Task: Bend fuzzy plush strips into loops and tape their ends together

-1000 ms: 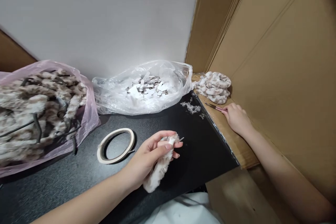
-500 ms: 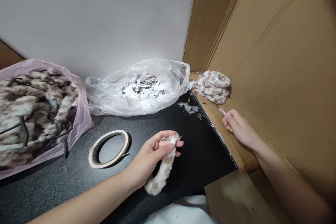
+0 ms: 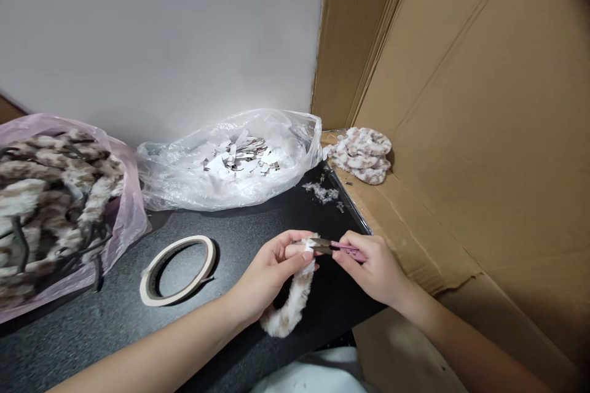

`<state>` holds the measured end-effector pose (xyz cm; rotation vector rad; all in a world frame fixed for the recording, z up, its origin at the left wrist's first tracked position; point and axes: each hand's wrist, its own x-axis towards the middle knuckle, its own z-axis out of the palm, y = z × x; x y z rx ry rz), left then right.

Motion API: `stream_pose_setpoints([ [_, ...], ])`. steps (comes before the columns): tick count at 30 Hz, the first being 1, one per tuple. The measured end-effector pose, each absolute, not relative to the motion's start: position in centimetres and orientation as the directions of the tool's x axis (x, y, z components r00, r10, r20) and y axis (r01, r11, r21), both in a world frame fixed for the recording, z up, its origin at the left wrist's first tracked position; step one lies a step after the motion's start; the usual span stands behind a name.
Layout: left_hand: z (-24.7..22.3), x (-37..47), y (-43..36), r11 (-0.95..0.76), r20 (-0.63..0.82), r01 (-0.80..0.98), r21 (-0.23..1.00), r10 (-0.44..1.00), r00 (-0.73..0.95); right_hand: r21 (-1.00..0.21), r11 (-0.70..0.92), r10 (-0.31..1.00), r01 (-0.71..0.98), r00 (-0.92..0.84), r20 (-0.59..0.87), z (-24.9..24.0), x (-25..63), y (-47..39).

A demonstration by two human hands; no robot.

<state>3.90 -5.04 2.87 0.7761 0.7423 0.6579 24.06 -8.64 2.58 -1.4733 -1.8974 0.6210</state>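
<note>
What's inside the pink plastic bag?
The pink bag holds furry brown-and-white pieces and dark cords; the upper pieces cover whatever lies beneath.

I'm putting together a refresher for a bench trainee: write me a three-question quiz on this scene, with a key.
1. True or false: the left hand holds the roll of tape.

2. Which thing is in the right hand?
A) a cardboard flap
B) a pink-handled tool
C) the roll of tape

3. Fill the gap: the clear bag holds scraps; the bag to its left in the picture, full of furry pieces, is tinted ____.

Key: 1. False, it holds a furry strip. 2. B. 3. Pink.
</note>
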Motion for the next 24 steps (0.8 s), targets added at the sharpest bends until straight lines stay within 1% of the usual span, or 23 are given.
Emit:
stream_pose_setpoints([
  [10, 2.6, 4.2, -4.8, 0.53, -0.346, -0.202, 0.823, 0.751, 0.563, -0.646, 0.291, 0.956, 0.706, -0.196, 0.216, 2.7, 23.9, -8.1],
  [18, 2.5, 4.2, -4.6, 0.55, -0.365, -0.195, 0.812, 0.739, 0.566, -0.655, 0.277, 0.96, 0.703, -0.182, 0.211, 2.4, 23.6, -7.8],
  [21, 2.6, 4.3, -4.4, 0.561, -0.382, -0.19, 0.805, 0.737, 0.558, -0.656, 0.274, 0.96, 0.703, -0.157, 0.232, 2.3, 23.5, -7.6],
  [24, 2.7, 4.4, -4.2, 0.575, -0.408, -0.175, 0.799, 0.732, 0.545, -0.694, 0.215, 0.967, 0.687, -0.051, 0.249, 2.3, 24.4, -6.9],
])
